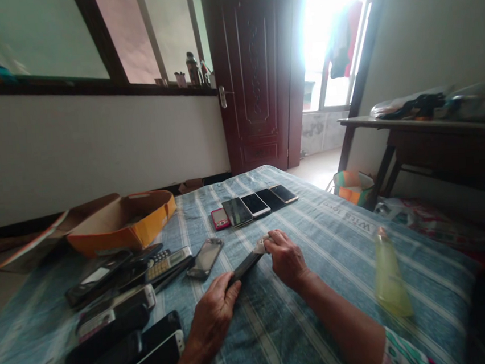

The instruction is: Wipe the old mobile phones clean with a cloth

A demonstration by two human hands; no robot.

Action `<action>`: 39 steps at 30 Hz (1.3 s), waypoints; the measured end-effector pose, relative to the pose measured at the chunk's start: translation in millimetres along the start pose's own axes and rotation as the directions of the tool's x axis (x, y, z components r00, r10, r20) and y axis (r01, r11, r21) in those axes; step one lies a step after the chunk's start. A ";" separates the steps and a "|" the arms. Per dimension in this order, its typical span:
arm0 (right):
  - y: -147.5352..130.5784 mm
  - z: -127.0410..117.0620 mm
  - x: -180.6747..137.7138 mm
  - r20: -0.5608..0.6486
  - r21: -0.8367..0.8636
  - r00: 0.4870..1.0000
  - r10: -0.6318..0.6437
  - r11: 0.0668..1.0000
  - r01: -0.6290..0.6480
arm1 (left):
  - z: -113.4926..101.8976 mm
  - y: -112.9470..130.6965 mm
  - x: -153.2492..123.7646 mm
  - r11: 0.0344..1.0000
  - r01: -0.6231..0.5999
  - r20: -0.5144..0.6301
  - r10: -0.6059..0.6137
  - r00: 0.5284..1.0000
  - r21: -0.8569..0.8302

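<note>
Head view looks over a bench under a striped blue cloth [316, 238], a dark door [253, 72] beyond. Phones [255, 205] lie in a row. My left hand [212, 316] grips a dark phone [244, 266] tilted above the cloth; my right hand [286, 258] fingers pinch a white cloth [260, 245] on its top end.

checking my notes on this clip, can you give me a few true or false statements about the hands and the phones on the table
1. The left hand holds the near end of a dark phone. True.
2. The right hand presses a white cloth on that phone. True.
3. The yellow bottle lies in the orange box. False: it stands on the striped cloth, right of the hands.
4. A row of phones lies beyond the hands. True.
5. The small red phone is in the right hand. False: it lies at the row's left end.
</note>
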State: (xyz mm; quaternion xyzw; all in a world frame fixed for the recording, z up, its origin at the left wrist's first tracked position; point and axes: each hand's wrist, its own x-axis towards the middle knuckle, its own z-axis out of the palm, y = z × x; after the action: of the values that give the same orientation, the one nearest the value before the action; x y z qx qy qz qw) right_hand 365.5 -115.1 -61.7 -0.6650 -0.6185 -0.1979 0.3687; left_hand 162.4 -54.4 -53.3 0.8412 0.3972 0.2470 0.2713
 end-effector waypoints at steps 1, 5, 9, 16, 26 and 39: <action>2.3 0.0 0.4 -0.007 -0.006 0.999 0.038 0.999 -0.038 | -0.3 -0.1 0.2 1.000 -0.003 -0.001 0.003 1.000 -0.003; -10.3 -2.6 -2.8 -0.078 0.031 0.997 0.026 0.999 -0.024 | -2.7 1.3 -0.1 1.000 -0.008 -0.007 0.007 1.000 -0.029; -47.8 -5.8 -10.9 -0.090 0.111 0.968 -0.236 0.963 0.245 | -5.2 3.9 -2.4 0.996 -0.029 0.004 0.029 1.000 -0.087; -38.8 1.8 -7.3 -0.057 0.078 0.972 -0.227 0.970 0.231 | -3.9 3.4 -2.0 0.997 -0.044 -0.017 0.043 0.999 -0.060; -51.1 -1.8 -16.4 0.090 0.148 0.961 -0.261 0.958 0.247 | -0.6 -1.8 -5.8 0.990 -0.140 -0.036 0.140 0.990 -0.009; -26.0 1.2 -14.4 0.266 -0.009 0.964 0.005 1.000 -0.003 | 6.8 1.2 -10.3 0.998 -0.046 -0.074 0.048 0.996 0.036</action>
State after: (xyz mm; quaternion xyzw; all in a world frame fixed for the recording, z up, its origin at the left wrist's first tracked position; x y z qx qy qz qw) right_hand 337.9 -125.0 -66.5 -0.6884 -0.6602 -0.1088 0.2801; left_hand 161.5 -65.1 -59.6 0.8449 0.3914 0.2779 0.2360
